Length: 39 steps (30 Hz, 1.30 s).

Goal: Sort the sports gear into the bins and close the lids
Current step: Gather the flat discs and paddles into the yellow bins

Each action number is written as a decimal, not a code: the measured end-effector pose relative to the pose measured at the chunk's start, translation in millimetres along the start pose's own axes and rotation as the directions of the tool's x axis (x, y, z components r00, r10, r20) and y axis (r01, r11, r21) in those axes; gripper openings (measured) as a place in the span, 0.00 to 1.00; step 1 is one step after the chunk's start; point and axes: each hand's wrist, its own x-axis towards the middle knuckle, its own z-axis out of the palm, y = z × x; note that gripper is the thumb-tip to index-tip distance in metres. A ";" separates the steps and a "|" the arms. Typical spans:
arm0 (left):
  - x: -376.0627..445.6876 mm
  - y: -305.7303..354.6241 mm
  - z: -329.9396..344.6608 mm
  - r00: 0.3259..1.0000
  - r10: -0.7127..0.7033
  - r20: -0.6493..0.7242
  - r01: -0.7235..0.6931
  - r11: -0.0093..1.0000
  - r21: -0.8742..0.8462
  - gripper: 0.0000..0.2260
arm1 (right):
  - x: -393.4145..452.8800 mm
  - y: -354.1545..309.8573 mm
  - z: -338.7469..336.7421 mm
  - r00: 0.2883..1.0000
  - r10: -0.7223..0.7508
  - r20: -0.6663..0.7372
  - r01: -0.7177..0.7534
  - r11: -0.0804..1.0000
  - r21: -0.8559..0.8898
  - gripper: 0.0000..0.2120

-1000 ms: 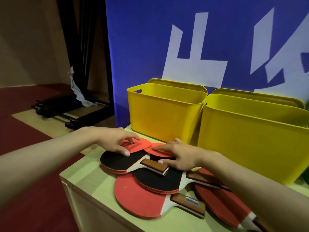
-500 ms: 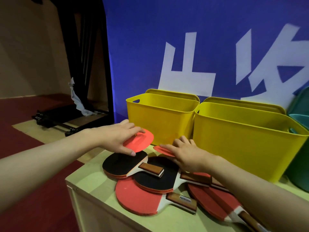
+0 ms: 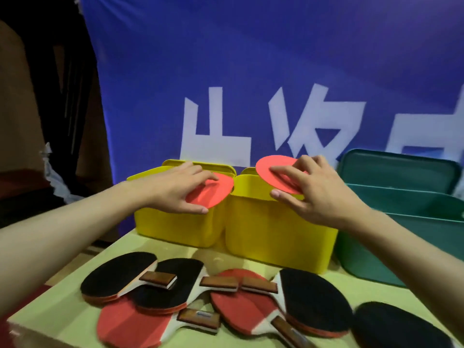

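1. The pale wooden desk [image 3: 75,312] holds all my gear. It is big and flat.
2. Two tall yellow plastic bins [image 3: 276,237] stand side by side at the back of the desk, lids off. Green plastic bins [image 3: 406,222] stand to their right.
3. The wooden ping-pong bats with black and red rubber faces [image 3: 311,300] lie in a pile on the desk, in front of the bins. I think they are stiff and a bit heavy. The short brown handle is the best place to hold one.
4. My left hand [image 3: 175,192] pinches a thin round red rubber sheet [image 3: 213,192] over the left yellow bin. Thumb under, fingers on top.
5. My right hand [image 3: 319,194] pinches a second thin red round sheet [image 3: 273,172] over the right yellow bin, the same way.
6. I think these sheets are very light and bendy. They may be a bit slippery too. So my grip stays near the edge, and flat.
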 end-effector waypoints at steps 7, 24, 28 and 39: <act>106.0 45.2 -5.1 0.995 0.081 -0.060 -0.084 0.995 -0.055 0.41 | -8.2 54.0 2.2 0.988 0.148 -0.045 -0.145 0.988 0.061 0.32; 145.6 219.3 -34.6 0.945 0.323 0.058 -0.324 0.946 0.017 0.33 | -146.6 120.7 -38.3 0.947 0.198 0.253 -0.202 0.979 -0.010 0.23; 171.1 305.5 -27.5 0.878 0.477 0.029 -0.477 0.879 -0.020 0.34 | -242.6 165.3 -81.6 0.898 0.347 0.269 -0.338 0.938 -0.080 0.27; 238.5 500.2 11.6 0.721 0.686 0.098 -0.675 0.727 -0.126 0.36 | -483.1 262.7 -154.3 0.579 0.783 0.227 -0.729 0.622 -0.286 0.24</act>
